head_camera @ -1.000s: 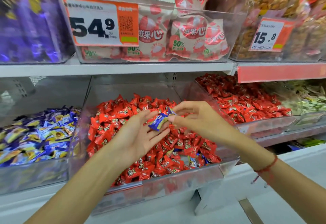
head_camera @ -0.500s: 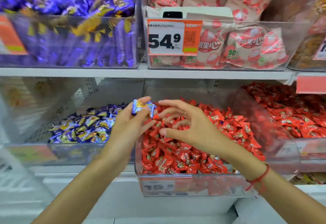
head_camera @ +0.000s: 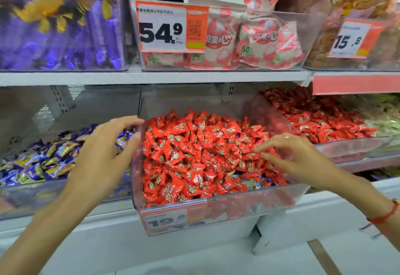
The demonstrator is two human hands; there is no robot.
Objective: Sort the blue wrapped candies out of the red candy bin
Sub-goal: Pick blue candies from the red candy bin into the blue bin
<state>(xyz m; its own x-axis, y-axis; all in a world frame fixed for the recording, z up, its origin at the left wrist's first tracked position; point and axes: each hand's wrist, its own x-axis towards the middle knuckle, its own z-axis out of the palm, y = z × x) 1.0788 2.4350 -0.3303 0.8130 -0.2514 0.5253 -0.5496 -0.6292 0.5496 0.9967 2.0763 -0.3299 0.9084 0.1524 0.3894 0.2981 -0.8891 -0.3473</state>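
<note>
A clear bin (head_camera: pixel 216 206) in the middle of the lower shelf is heaped with red wrapped candies (head_camera: pixel 194 155). A few blue wrapped candies (head_camera: pixel 257 183) peek out among the red ones near its front right. To its left, a second clear bin (head_camera: pixel 32 196) holds blue and purple wrapped candies (head_camera: pixel 43 162). My left hand (head_camera: pixel 104 155) hovers over the right end of that blue bin, fingers spread, holding nothing. My right hand (head_camera: pixel 294 157) is over the right side of the red bin, fingers loosely spread, fingertips at the red candies.
Another bin of red candies (head_camera: pixel 313 121) stands to the right. The upper shelf (head_camera: pixel 151 77) carries bins of purple bags (head_camera: pixel 54 32), pink bags (head_camera: pixel 249 43) with a 54.9 price tag (head_camera: pixel 162 30), and brown snacks (head_camera: pixel 357 25). A white ledge (head_camera: pixel 194 253) runs below.
My left hand carried the blue candy left to the blue bin and now holds nothing. My right hand moved right over the red bin. The view panned.
</note>
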